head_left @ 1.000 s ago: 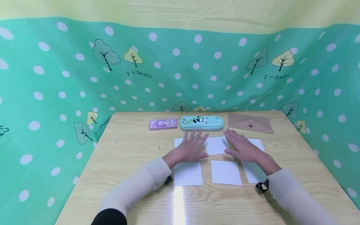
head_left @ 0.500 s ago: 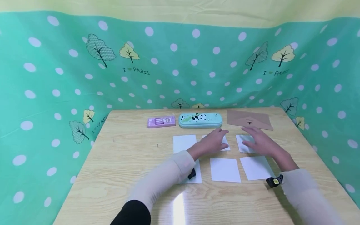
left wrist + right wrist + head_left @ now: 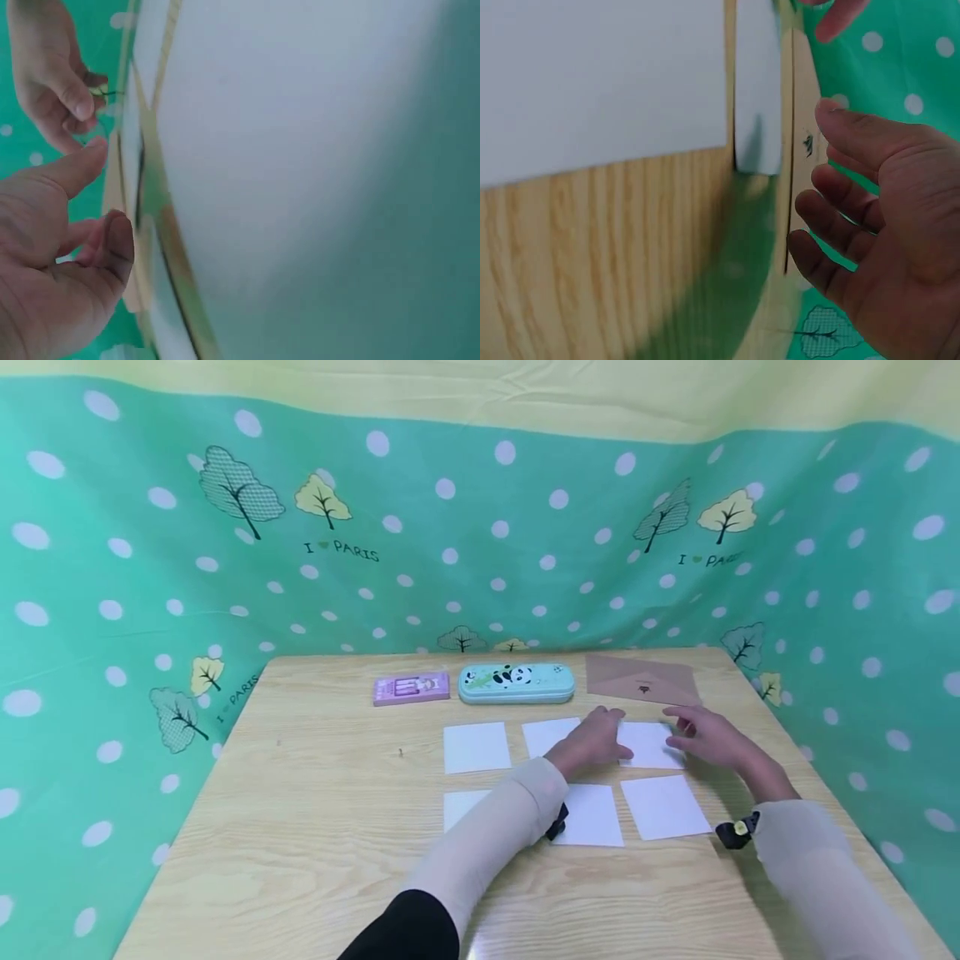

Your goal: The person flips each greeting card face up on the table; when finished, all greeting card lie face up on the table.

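Several white square sheets of paper lie in two rows on the wooden table. My left hand (image 3: pixel 597 741) is at the left edge of the back right sheet (image 3: pixel 651 746), fingers loosely bent. On the sheet's other side is my right hand (image 3: pixel 708 739), thumb and fingers spread apart in a loose curve. Neither hand holds anything. In the right wrist view the right fingers (image 3: pixel 840 202) curl slightly with a gap to the thumb. My left sleeve covers parts of the back middle sheet (image 3: pixel 547 735) and front left sheet (image 3: pixel 461 806).
Along the back stand a purple box (image 3: pixel 411 688), a light blue pencil case (image 3: pixel 516 685) with pandas, and a brown envelope (image 3: pixel 637 679). The front right sheet (image 3: pixel 665 807) lies below my hands. A green dotted curtain (image 3: pixel 480 527) hangs behind the table (image 3: pixel 315 827).
My left hand has moved right, from the back left sheet past the middle one to the back right sheet. My right hand has shifted right, off the middle sheet's side. The view has turned slightly.
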